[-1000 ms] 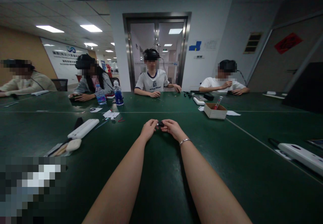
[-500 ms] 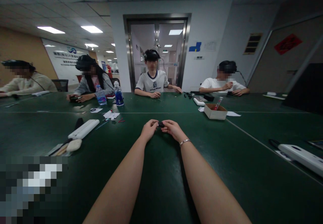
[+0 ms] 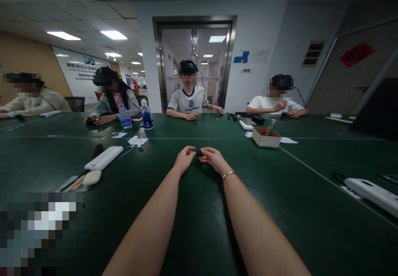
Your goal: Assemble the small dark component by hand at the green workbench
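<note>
Left hand (image 3: 184, 159) and right hand (image 3: 212, 158) together, fingertips pinched on small dark object (image 3: 198, 153) | object between both hands, just above green table (image 3: 199, 209), too small to identify | grip best kept at fingertips, wrists resting low, force even on both sides | cardboard box (image 3: 265, 137) well apart, right.

Small black object (image 3: 198, 153): dark, tiny, mostly hidden, shape can't be made out. Pinched between fingertips of left hand (image 3: 184, 159) and right hand (image 3: 212, 159), held just above the green table (image 3: 199, 209). Sits at 12 o'clock from the wearer, mid-table, centre of view.
</note>
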Motion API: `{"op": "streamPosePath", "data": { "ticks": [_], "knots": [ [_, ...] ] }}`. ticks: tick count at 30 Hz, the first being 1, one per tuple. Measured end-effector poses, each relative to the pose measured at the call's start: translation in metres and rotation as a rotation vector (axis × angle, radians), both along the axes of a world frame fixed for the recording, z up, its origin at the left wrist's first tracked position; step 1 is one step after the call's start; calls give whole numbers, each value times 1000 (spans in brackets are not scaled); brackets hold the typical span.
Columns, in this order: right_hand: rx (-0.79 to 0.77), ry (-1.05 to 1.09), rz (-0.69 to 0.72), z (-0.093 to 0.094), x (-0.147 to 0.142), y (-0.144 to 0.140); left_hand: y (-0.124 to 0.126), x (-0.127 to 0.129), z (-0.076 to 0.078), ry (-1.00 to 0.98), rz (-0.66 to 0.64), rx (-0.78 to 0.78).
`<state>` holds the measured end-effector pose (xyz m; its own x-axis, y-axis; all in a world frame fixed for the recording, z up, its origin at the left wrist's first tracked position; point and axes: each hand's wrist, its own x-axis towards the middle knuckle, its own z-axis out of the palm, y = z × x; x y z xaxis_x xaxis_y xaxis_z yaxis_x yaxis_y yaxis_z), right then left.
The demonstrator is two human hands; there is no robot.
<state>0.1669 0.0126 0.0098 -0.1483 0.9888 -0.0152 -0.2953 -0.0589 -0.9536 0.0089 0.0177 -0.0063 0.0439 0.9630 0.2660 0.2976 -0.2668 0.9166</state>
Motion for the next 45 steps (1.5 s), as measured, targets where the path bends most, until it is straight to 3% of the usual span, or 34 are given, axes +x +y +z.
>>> {"op": "streamPosePath", "data": {
  "ticks": [24, 36, 45],
  "knots": [
    [4, 11, 1, 2, 1, -2, 0, 0, 3, 4, -8, -53],
    [-20, 24, -13, 4, 0, -4, 6, 0, -3, -51, -10, -54],
    [-21, -2, -14, 5, 0, -3, 0, 1, 3, -39, -3, -63]
  ]
}}
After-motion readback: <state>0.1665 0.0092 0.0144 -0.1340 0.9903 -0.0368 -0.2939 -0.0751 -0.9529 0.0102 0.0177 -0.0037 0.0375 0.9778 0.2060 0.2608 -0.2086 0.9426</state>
